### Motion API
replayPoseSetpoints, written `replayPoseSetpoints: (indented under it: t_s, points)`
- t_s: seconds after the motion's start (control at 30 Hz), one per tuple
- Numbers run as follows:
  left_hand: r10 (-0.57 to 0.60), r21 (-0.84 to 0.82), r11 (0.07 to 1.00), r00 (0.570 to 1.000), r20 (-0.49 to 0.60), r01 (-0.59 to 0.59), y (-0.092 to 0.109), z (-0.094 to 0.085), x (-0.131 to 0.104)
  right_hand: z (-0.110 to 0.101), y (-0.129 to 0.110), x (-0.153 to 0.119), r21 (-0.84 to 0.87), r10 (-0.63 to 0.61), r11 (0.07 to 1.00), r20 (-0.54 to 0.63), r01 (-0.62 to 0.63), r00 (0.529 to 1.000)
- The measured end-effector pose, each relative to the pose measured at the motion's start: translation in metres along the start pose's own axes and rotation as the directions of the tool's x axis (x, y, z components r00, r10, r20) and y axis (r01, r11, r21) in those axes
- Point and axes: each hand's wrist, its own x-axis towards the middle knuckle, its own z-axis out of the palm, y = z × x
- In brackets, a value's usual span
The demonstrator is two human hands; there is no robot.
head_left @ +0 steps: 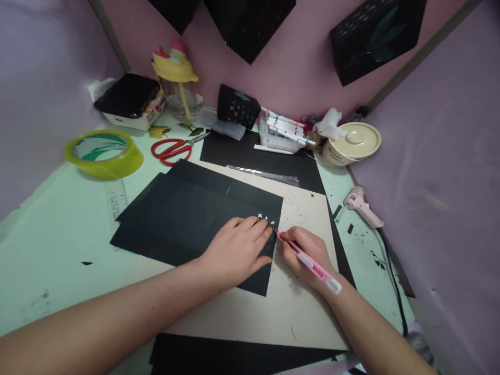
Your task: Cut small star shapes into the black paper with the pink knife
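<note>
My left hand point(238, 250) lies flat on a black paper sheet point(195, 213), its fingers stretched toward the right edge. Just beyond those fingertips, small white star shapes point(260, 215) show as cut-outs or marks in the paper; I cannot tell which. My right hand point(308, 252) grips a pink craft knife point(312, 264) like a pen. Its tip touches or nearly touches the paper's right edge, close to the left fingertips. Under the black paper is a pale board point(304, 312), resting on further black sheets point(219, 354).
Red-handled scissors point(174, 151) and a yellow tape roll point(105, 153) sit at left. Along the back stand a yellow-lidded cup point(177, 78), a marker basket point(279, 133) and a cream lidded bowl point(353, 140). A pink glue gun point(363, 205) with its cord lies at right. Black boxes point(377, 39) are above.
</note>
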Motion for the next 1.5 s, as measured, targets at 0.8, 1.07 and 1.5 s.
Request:
replayPoseSetpoints:
  t_s: [0.8,1.07,1.5]
  points:
    - [-0.007,-0.008,1.000,1.000,0.004,0.007,0.0011,0.0023,-0.0005,-0.0018,-0.0018,-0.0005,0.032,0.088,0.996,-0.011,-0.088,0.996]
    - [-0.006,0.000,1.000,1.000,0.002,0.006,0.0012,0.0020,-0.0009,-0.0012,-0.0028,-0.0021,0.059,0.138,0.989,-0.018,-0.137,0.990]
    - [-0.010,-0.008,1.000,1.000,0.016,0.010,0.0005,0.0017,-0.0027,-0.0018,0.0008,-0.0029,0.177,0.229,0.958,0.010,-0.227,0.973]
